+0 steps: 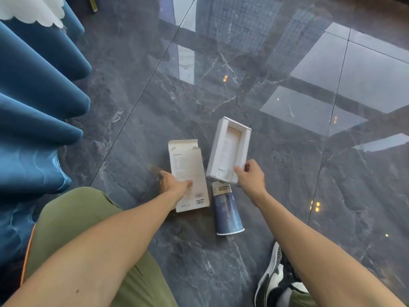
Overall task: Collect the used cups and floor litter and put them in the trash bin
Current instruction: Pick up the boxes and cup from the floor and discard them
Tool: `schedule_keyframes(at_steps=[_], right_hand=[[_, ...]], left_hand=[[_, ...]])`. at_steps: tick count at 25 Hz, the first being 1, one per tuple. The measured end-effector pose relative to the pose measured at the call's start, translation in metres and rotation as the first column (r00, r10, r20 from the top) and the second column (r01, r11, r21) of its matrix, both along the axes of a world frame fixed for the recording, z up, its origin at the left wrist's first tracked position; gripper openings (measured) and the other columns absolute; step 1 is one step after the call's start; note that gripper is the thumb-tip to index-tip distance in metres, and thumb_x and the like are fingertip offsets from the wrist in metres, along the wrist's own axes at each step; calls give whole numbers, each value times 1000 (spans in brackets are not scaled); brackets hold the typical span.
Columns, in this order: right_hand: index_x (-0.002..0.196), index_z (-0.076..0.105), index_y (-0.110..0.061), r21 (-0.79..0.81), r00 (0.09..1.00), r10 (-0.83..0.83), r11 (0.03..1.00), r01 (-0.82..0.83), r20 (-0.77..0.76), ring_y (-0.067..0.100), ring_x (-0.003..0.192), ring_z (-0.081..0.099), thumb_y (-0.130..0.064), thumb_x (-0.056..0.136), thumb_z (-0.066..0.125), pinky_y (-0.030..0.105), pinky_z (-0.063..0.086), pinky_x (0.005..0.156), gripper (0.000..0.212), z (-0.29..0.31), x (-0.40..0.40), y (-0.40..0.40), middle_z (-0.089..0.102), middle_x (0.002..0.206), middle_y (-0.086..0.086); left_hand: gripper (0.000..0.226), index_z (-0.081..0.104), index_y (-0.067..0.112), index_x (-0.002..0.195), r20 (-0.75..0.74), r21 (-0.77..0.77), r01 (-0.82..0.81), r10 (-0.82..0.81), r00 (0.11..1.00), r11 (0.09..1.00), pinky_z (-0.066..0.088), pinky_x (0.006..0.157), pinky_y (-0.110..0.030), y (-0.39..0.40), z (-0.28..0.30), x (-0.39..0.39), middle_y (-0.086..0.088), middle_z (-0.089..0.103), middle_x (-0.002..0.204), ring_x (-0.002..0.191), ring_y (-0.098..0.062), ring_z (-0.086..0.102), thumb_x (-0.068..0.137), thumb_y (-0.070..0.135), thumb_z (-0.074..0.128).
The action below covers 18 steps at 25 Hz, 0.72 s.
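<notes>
A flattened white carton with barcodes lies on the dark marble floor; my left hand rests on its lower left part, thumb across its face, gripping it. Right of it, an open white box tray is tilted up off the floor, held at its near end by my right hand. Below the tray a dark blue paper cup lies on its side, white rim toward me, touched by neither hand.
Blue velvet chair backs line the left side. My knee in olive trousers is at bottom left and my black-and-white shoe at bottom right. Glossy dark floor tiles stretch ahead and to the right. No trash bin is in view.
</notes>
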State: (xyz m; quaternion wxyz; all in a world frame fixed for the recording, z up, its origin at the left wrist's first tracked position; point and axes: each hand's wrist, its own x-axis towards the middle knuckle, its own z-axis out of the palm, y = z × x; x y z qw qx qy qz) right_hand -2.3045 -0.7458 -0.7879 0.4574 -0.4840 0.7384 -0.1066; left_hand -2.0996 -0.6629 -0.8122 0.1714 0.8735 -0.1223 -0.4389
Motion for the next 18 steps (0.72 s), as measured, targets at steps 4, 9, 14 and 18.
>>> schedule_keyframes(at_steps=[4,9,14,18], right_hand=[[88,52,-9,-18,971,230,973,-231,-69,18,71,48,-30,94,60,34,36,60,24,3,35,6,58,85,2],[98,66,-14,40,835,499,863,-504,-232,27,102,58,-45,96,56,43,51,84,33,-7,43,27,64,104,4],[135,63,-19,-111,925,302,936,-333,-230,30,127,49,-46,98,55,45,40,109,47,1,25,46,55,134,10],[143,38,-13,156,822,396,918,-364,-410,35,124,50,-43,85,67,48,44,103,71,-10,-9,69,50,133,14]], left_hand=[[31,53,12,120,-266,-193,-183,128,955,964,52,73,-30,-5,17,5,-8,66,119,98,-22,64,96,22,71],[51,59,19,121,-543,-160,-335,201,816,928,55,95,-42,-7,27,10,-4,72,114,102,-23,69,88,58,64],[67,44,12,136,-401,-193,-268,173,899,944,57,85,-36,1,23,7,-8,64,124,110,-24,65,85,30,83],[69,44,14,135,-427,-177,-281,184,885,943,56,76,-35,1,18,9,-8,66,123,106,-25,67,82,29,86]])
